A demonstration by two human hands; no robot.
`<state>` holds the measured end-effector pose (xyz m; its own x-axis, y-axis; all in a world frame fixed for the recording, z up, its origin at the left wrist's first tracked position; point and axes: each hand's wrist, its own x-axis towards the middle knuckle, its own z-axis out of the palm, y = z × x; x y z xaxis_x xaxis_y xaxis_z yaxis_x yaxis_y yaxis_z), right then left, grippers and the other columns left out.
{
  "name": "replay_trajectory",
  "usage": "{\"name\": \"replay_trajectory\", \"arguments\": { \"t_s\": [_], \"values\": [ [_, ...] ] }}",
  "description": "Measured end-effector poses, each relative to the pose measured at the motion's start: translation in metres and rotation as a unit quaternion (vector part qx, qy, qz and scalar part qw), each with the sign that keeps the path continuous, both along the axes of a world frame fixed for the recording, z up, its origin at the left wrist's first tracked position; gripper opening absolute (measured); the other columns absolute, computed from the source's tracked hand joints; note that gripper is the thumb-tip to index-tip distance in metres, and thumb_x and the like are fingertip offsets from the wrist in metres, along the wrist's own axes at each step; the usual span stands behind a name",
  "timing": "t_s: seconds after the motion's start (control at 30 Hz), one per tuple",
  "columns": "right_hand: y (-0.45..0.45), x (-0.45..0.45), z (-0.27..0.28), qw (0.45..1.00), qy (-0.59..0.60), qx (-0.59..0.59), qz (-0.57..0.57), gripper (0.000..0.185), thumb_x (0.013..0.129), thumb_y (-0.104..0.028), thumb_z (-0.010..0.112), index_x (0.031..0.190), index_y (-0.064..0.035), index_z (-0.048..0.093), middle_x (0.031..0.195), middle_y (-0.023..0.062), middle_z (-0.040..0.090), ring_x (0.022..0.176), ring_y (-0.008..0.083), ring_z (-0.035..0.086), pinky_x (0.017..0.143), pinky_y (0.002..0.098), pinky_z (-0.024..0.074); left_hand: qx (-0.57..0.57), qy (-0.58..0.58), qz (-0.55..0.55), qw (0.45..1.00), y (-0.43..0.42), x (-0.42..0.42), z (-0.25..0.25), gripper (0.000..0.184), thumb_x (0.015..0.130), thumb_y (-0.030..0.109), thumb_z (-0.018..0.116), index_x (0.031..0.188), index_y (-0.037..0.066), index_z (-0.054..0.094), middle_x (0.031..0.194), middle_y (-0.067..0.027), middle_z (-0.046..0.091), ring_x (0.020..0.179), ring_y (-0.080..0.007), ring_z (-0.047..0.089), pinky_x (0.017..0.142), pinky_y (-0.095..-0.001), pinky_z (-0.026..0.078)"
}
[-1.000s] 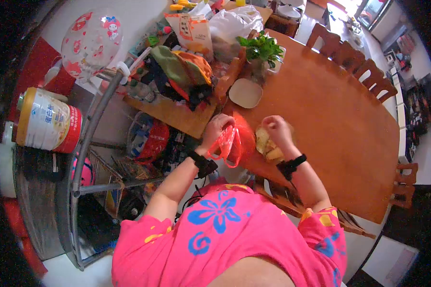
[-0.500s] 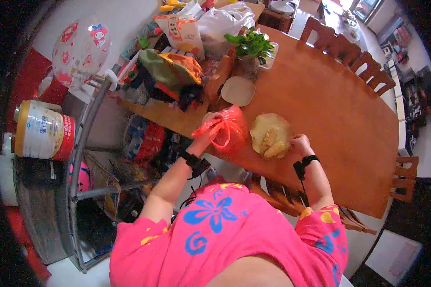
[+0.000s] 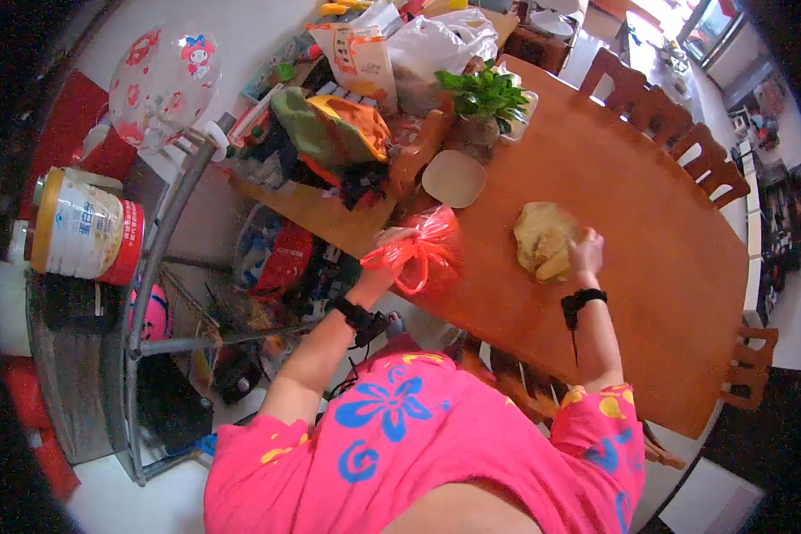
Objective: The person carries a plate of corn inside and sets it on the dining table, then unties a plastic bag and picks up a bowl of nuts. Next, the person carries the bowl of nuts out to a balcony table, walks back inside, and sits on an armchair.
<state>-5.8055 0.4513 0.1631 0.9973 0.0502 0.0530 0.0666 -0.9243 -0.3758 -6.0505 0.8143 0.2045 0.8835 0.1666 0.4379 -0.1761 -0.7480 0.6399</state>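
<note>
A red plastic bag [image 3: 438, 249] is at the near left edge of the brown table, its top bunched up and its handle loops hanging. My left hand [image 3: 395, 238] is closed on the bag's top, and part of the fingers is hidden by the plastic. Farther right lies a round yellowish plate [image 3: 541, 227] with pale brown food pieces [image 3: 554, 254] on it. My right hand [image 3: 586, 253] is at the plate's right edge, its fingers pinched on the rim beside the food.
An empty square white dish [image 3: 455, 178] and a green plant [image 3: 487, 94] stand at the table's left. A metal frame [image 3: 165, 240] is at the left, with a large tub [image 3: 89, 227] beyond it. Wooden chairs [image 3: 654, 107] line the far side.
The plate with the food has moved right, away from the red bag, together with my right hand. My left hand has stayed on the bag, which has turned upright from its earlier hanging position.
</note>
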Motion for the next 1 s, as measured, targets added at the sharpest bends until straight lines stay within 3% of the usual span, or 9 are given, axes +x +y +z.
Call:
{"name": "replay_trajectory", "arguments": {
  "t_s": [0.17,0.23,0.27,0.33,0.43,0.53,0.73,0.9,1.0],
  "values": [
    [0.126,-0.097,0.079,0.855,0.171,0.365,0.325,0.025,0.08,-0.006,0.064,0.104,-0.0003,0.062,0.101,0.0146,0.065,0.093,0.0244,0.061,0.083,0.0324,0.0482,-0.106,0.019,0.025,0.994,0.0,0.003,-0.022,0.025,0.079,0.013,0.061,0.103,0.009,0.064,0.1,-0.0071,0.065,0.094,-0.0254,0.059,0.087,-0.0351,0.043],
    [0.168,-0.14,0.121,0.569,0.483,0.624,0.23,0.028,0.079,0.0,0.058,0.107,-0.0042,0.062,0.103,0.0085,0.064,0.09,0.0159,0.06,0.073,0.0297,0.0497,-0.164,0.024,0.022,0.986,-0.002,0.004,-0.017,0.025,0.078,0.013,0.062,0.102,0.009,0.064,0.099,-0.0075,0.065,0.094,-0.0255,0.059,0.086,-0.0347,0.044],
    [0.181,-0.145,0.1,0.774,0.177,0.415,0.444,0.027,0.079,-0.003,0.061,0.106,-0.0025,0.061,0.098,0.0108,0.065,0.087,0.0182,0.062,0.073,0.0316,0.0501,-0.223,0.03,0.019,0.974,-0.003,0.004,-0.012,0.025,0.077,0.013,0.063,0.102,0.009,0.065,0.098,-0.008,0.065,0.094,-0.0256,0.059,0.085,-0.0342,0.045],
    [0.195,-0.149,0.094,0.844,0.133,0.289,0.432,0.024,0.078,-0.007,0.064,0.101,-0.0004,0.062,0.091,0.0126,0.066,0.083,0.0199,0.064,0.073,0.0325,0.0506,-0.117,-0.039,0.031,0.992,-0.001,0.001,0.006,0.025,0.075,0.011,0.065,0.101,0.009,0.065,0.096,-0.0083,0.066,0.093,-0.0257,0.06,0.083,-0.0344,0.046],
    [0.197,-0.139,0.086,0.847,0.145,0.317,0.402,0.016,0.078,-0.016,0.064,0.09,-0.0042,0.065,0.087,0.02,0.063,0.084,0.0365,0.062,0.071,0.0397,0.0497,-0.095,0.048,-0.001,0.994,-0.002,-0.009,0.056,0.027,0.075,0.009,0.064,0.102,0.007,0.065,0.097,-0.0119,0.065,0.092,-0.0285,0.06,0.081,-0.0352,0.048],
    [0.186,-0.138,0.096,0.844,0.116,0.324,0.41,0.016,0.076,-0.006,0.065,0.09,0.0017,0.064,0.083,0.0119,0.064,0.073,0.0185,0.061,0.064,0.0323,0.0483,-0.047,-0.041,-0.004,0.998,-0.006,-0.005,0.028,0.027,0.076,0.009,0.063,0.103,0.006,0.064,0.098,-0.0134,0.065,0.093,-0.0315,0.059,0.082,-0.0372,0.047],
    [0.169,-0.142,0.106,0.841,0.199,0.391,0.317,0.01,0.072,-0.005,0.068,0.082,-0.0048,0.067,0.087,0.0131,0.063,0.082,0.0241,0.062,0.072,0.0318,0.0494,-0.051,0.008,-0.022,0.998,-0.018,-0.002,0.043,0.026,0.078,0.008,0.062,0.104,0.007,0.062,0.099,-0.012,0.063,0.092,-0.0295,0.06,0.083,-0.0374,0.047],
    [0.161,-0.128,0.076,0.871,0.038,0.308,0.382,0.02,0.067,-0.006,0.07,0.087,-0.0051,0.067,0.084,0.0121,0.062,0.083,0.0262,0.06,0.077,0.032,0.0482,-0.221,0.141,-0.082,0.962,-0.015,0.011,0.031,0.023,0.08,0.011,0.06,0.102,0.006,0.062,0.096,-0.0158,0.062,0.092,-0.0324,0.059,0.081,-0.0375,0.047],
    [0.161,-0.131,0.069,0.867,-0.027,0.368,0.335,0.02,0.067,-0.009,0.072,0.086,-0.0059,0.066,0.084,0.0118,0.061,0.081,0.0274,0.061,0.075,0.0333,0.0488,-0.08,0.099,-0.114,0.985,-0.015,0.021,0.027,0.019,0.079,0.012,0.061,0.097,0.005,0.063,0.092,-0.0144,0.062,0.09,-0.032,0.06,0.08,-0.0378,0.048]
  ]
}}
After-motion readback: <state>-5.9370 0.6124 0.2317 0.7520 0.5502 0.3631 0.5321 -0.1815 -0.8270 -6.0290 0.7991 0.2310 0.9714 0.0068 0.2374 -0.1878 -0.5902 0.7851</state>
